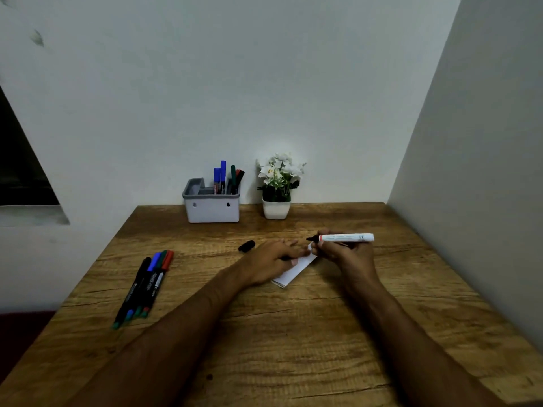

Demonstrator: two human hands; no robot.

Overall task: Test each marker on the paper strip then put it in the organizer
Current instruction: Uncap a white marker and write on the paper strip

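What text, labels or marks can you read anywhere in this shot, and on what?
"CE": on the white marker gripped in the right hand.
Other print along that barrel: too blurred.
White print on the four pens lying at left: too blurred.
Label on a blue-capped marker in the organizer: unreadable.

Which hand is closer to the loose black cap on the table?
Left. The left hand rests on the paper strip just right of the cap; the right hand, holding the marker, is farther right.
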